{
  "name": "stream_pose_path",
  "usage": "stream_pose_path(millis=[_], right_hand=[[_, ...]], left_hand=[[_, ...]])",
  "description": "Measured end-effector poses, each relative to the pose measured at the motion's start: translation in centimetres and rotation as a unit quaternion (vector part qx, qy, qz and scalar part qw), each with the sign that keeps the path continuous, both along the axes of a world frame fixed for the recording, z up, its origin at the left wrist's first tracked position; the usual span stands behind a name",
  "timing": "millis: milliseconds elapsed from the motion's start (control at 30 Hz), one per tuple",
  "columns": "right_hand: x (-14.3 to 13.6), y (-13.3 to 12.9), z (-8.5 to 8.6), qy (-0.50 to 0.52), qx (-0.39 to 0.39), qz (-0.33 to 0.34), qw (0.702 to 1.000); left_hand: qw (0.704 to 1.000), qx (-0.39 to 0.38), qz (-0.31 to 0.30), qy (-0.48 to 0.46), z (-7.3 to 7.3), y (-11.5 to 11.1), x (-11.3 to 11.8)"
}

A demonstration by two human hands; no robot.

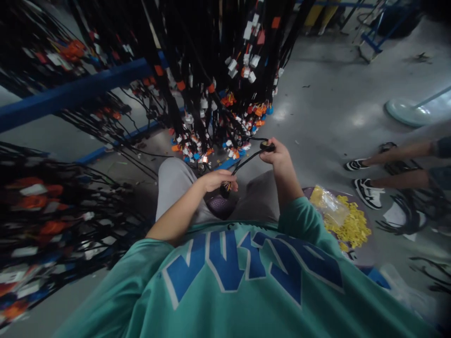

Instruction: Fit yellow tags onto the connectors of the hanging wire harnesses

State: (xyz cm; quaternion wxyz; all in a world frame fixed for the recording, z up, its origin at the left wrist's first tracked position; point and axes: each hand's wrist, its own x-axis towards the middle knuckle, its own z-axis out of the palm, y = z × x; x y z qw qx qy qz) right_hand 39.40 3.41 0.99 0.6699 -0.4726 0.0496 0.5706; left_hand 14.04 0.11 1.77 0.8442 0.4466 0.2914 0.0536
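Observation:
My left hand (219,180) is closed around one end of a black-wrapped cable (245,162), above my lap. Below its fingers a dark connector (224,191) shows with thin orange and white wires, partly hidden by the hand. Further forward and to the right, my right hand (277,154) grips a small black roll of tape (267,146) between thumb and fingers. The cable runs from the left hand up to the roll. Close in front hangs a dense bundle of wire harnesses (197,94), tipped with white, orange and blue connectors.
A blue rack bar (77,89) crosses at the left, with more harnesses (42,206) below it. At my right a round stool (366,253) bears yellow plastic pieces (352,223) and a clear bag (333,206). Another person's legs and shoes (368,193) are at the right.

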Motion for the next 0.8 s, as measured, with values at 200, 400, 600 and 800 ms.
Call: stream_pose_path(millis=[200, 400, 600, 800], right_hand=[[0.4, -1.8, 1.3, 0.124, -0.056, -0.096, 0.986], [-0.2, -3.9, 1.4, 0.134, -0.036, -0.106, 0.985], [-1.1, -5.7, 1.5, 0.132, -0.043, -0.094, 0.986], [-1.7, -6.4, 1.5, 0.131, -0.039, -0.091, 0.986]], left_hand=[[0.998, -0.012, -0.058, -0.03, 3.3, 0.2, -3.1], [0.989, 0.142, -0.005, -0.048, 4.0, -0.2, -4.2], [0.965, 0.26, 0.012, -0.021, 4.4, 0.2, -5.1], [0.945, 0.325, -0.004, -0.043, 5.2, 0.3, -5.4]])
